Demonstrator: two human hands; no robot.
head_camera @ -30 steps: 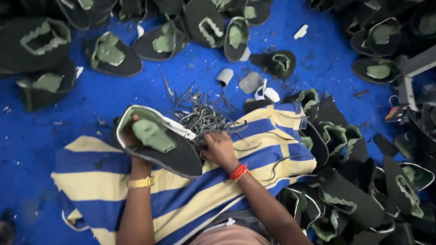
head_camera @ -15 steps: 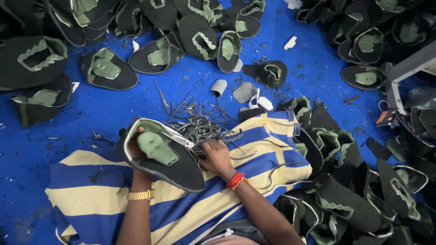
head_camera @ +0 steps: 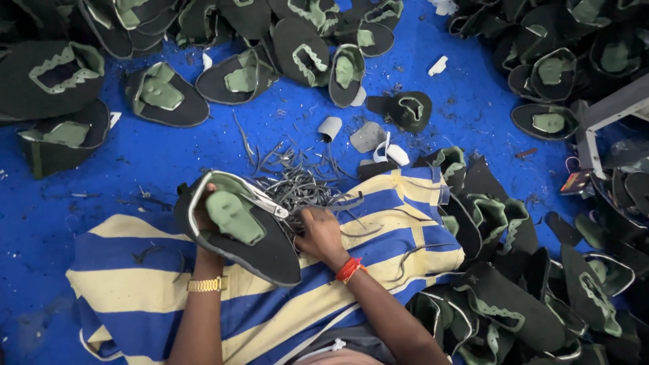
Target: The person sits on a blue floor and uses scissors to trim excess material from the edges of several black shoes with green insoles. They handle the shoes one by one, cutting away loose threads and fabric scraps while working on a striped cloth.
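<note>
My left hand (head_camera: 203,223), with a gold watch on the wrist, holds a black shoe upper (head_camera: 260,247) with a green padded tongue and pale trim, over a blue and yellow striped cloth (head_camera: 135,270). My right hand (head_camera: 321,233), with a red wristband, is closed at the upper's right edge, where a small pair of metal scissors (head_camera: 270,201) lies along the trim. Just beyond my right hand lies a heap of thin grey trimmed strips (head_camera: 297,182).
Many more black and green shoe uppers lie scattered on the blue floor (head_camera: 169,155): a row at the top (head_camera: 297,47), a pile at the right (head_camera: 514,297). Small grey and white scraps (head_camera: 368,138) lie past the strips. A grey metal frame (head_camera: 608,111) stands at the right.
The view has shifted slightly, so everything sits lower in the frame. Both hands stay on the shoe upper in much the same grip.
</note>
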